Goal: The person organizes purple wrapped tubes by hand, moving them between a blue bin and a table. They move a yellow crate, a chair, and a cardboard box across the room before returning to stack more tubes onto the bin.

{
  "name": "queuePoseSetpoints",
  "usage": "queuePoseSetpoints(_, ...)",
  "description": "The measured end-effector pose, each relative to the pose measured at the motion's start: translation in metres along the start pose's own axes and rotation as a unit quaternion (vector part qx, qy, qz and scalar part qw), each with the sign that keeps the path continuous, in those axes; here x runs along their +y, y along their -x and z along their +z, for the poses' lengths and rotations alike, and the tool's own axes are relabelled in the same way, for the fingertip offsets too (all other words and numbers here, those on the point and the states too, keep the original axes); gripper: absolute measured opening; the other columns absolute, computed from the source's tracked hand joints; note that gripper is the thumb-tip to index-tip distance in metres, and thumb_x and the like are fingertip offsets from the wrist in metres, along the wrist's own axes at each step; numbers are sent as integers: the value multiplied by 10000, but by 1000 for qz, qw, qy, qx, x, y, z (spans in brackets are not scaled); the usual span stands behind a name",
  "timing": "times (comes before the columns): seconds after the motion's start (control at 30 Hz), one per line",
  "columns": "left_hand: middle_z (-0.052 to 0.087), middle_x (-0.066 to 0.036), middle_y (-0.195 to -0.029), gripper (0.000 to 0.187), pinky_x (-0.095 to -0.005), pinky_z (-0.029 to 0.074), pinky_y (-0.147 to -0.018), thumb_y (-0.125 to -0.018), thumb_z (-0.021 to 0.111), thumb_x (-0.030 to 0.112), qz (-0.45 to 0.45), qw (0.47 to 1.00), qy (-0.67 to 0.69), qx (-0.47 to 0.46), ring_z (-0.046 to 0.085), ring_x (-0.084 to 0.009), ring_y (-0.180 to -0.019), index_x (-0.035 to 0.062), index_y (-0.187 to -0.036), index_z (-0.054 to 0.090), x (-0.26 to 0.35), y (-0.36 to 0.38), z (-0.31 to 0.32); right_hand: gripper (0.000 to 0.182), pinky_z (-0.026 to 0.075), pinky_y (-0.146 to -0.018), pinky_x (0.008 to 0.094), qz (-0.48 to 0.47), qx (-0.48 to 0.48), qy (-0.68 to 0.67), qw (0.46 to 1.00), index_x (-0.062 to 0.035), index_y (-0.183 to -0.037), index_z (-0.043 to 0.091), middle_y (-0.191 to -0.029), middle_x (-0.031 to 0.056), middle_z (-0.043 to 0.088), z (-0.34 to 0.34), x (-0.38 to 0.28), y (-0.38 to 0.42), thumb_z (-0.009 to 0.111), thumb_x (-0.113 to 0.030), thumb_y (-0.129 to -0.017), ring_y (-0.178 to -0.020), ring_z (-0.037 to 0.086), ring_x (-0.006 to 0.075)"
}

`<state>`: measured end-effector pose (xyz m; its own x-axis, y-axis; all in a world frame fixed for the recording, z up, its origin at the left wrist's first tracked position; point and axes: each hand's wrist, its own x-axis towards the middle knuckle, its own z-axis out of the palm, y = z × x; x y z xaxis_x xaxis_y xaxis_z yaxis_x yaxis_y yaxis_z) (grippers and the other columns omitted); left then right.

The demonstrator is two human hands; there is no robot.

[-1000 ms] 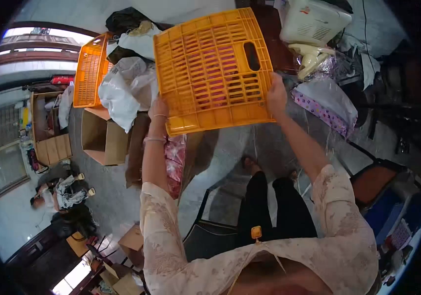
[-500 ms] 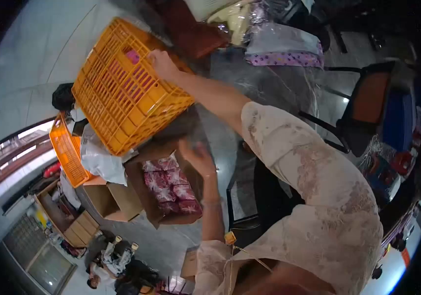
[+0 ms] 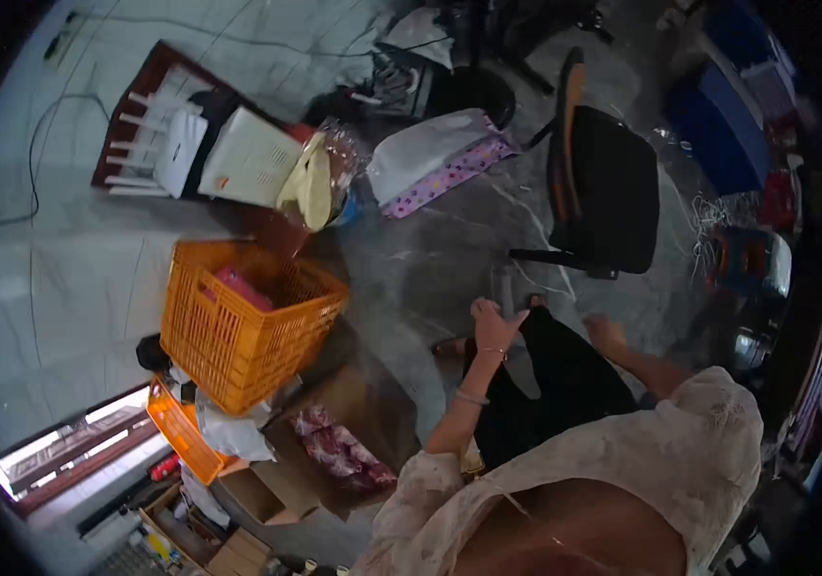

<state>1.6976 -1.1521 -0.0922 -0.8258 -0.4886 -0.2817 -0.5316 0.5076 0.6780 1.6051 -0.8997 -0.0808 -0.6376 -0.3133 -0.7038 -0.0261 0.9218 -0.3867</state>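
Note:
My left hand [image 3: 495, 328], with bands on its wrist, hangs in front of my dark trousers. Its thumb stands apart from the fingers, and I see nothing held. On the other side of my legs is my right hand [image 3: 607, 336], loosely open and slightly blurred, with nothing visible in it. Both are away from the orange plastic crate [image 3: 238, 331], which has a pink item [image 3: 243, 288] inside. Below the crate, an open cardboard box [image 3: 382, 408] holds several red-and-white patterned packets [image 3: 339, 451].
A black chair [image 3: 612, 192] stands beyond my hands. A purple-patterned bag [image 3: 444, 163] lies on the floor. A white router [image 3: 180, 154] and a pale box [image 3: 250, 158] are at upper left. A second orange crate [image 3: 180, 432] and another carton [image 3: 267, 490] sit at lower left.
My right hand has let go of the orange crate and come back beside my legs. My left hand has moved away from the packet box. The view has swung toward the chair.

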Motion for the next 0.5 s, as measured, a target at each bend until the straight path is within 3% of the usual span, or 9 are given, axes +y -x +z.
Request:
queuePoseSetpoints(0.03,338,-266,-1209,880,-416,414,-826,-636,617,597,12,998,42,-46,480,-332,-998,-57,-1158,344,36,-26,-1,302,454,-668,381,23,12,45,999,-88,-1153,488,-994,106,561,-12,46,3,411,-209,-887,-791,546,235)
queuePoseSetpoints(0.07,338,-266,-1209,880,-416,414,-826,-636,617,597,43,997,33,-56,480,-332,-998,-57,-1158,344,60,-56,16,309,453,-658,379,40,15,104,994,-88,-1158,485,-1018,98,554,-18,89,4,406,-216,-888,-798,540,222)
queuePoseSetpoints(0.13,482,-247,-986,769,-434,434,-684,-631,585,645,27,995,92,-18,538,-333,-840,-54,-933,477,98,-109,54,323,453,-639,376,-29,-19,358,933,-89,-1168,478,-1066,83,539,-10,161,9,394,-230,-890,-813,529,196)
queuePoseSetpoints(0.17,544,-233,-862,745,-442,438,-612,-625,570,669,-19,995,94,-41,561,-336,-754,-51,-812,532,120,-131,64,327,452,-641,379,-134,13,543,829,-83,-1159,488,-1062,92,539,2,198,16,397,-239,-886,-808,526,212)
queuePoseSetpoints(0.2,585,-208,-711,741,-447,430,-536,-614,558,691,-136,981,29,-134,575,-341,-655,-48,-672,562,137,-151,58,327,452,-641,379,-107,25,532,840,-83,-1159,488,-1062,92,539,1,207,33,397,-239,-886,-808,526,212)
queuePoseSetpoints(0.27,542,-163,-497,775,-458,385,-465,-602,533,718,-169,985,-19,19,551,-348,-517,-49,-494,526,140,-148,69,229,459,-644,378,-65,112,231,964,-78,-1011,560,-910,101,575,1,201,75,482,-162,-813,-802,561,237)
queuePoseSetpoints(0.3,549,-180,-526,775,-446,399,-486,-589,557,706,-119,992,-30,23,557,-349,-540,-66,-518,531,122,-152,75,198,461,-645,377,-53,143,119,981,-77,-962,584,-860,104,586,2,197,96,510,-136,-788,-800,573,245)
queuePoseSetpoints(0.37,564,-220,-585,779,-428,424,-525,-559,601,684,-84,995,-32,43,568,-360,-588,-93,-568,542,111,-160,77,198,463,-669,357,194,177,-235,936,-51,-923,599,-831,128,609,-6,171,124,533,-157,-770,-784,591,263)
queuePoseSetpoints(0.5,591,-268,-720,789,-431,440,-626,-516,675,626,-131,990,-41,29,587,-365,-696,-126,-736,580,94,-179,45,214,458,-725,365,185,242,-185,934,-41,-921,612,-851,184,608,15,151,157,528,-183,-785,-815,591,316)
